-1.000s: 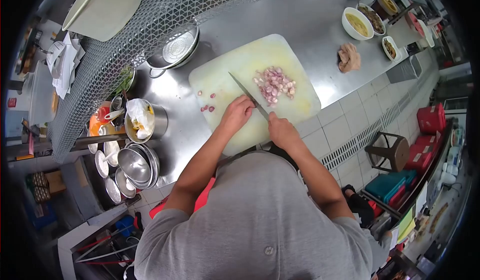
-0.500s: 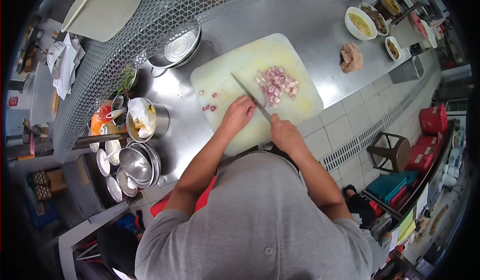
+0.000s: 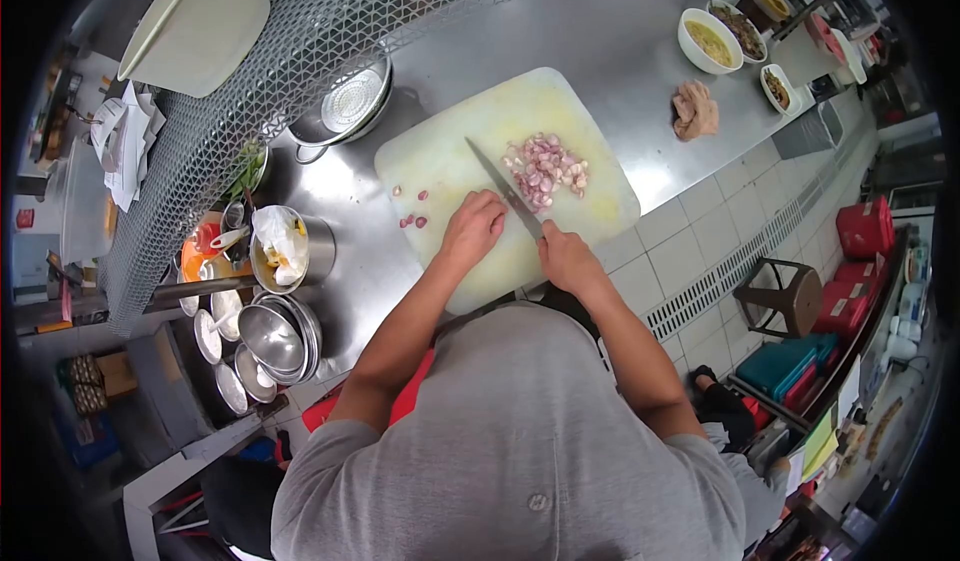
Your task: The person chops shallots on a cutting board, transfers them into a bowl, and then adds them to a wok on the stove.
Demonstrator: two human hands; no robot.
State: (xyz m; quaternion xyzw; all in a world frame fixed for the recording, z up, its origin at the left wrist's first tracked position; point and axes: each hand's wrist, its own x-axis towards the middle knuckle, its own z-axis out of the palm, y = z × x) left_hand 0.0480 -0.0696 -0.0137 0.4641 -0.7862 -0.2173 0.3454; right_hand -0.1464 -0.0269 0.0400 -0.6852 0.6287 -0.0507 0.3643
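Note:
My right hand [image 3: 567,258] is closed round the handle of a kitchen knife [image 3: 493,173], whose blade points up and to the left over a white cutting board [image 3: 470,271]. Close to the left side of the blade, the fingers of my left hand [image 3: 474,229] are curled together against the board; whatever they pinch is hidden. To the right of the blade lies a pile of cut purple shallots [image 3: 545,168]. A few whole small shallots [image 3: 420,222] sit apart near the board's left edge.
A steel counter [image 3: 350,206] carries the board. Left of it stand a steel pot [image 3: 318,251], stacked metal bowls [image 3: 272,333] and a strainer [image 3: 352,101]. A crumpled brown cloth [image 3: 695,111] and a bowl of yellow food [image 3: 710,41] lie right. Mesh shelving [image 3: 420,11] overhangs the back.
The view has shifted slightly, so the board and counter items sit a little further left. Both hands stay near the same place, with the knife still at my left fingers.

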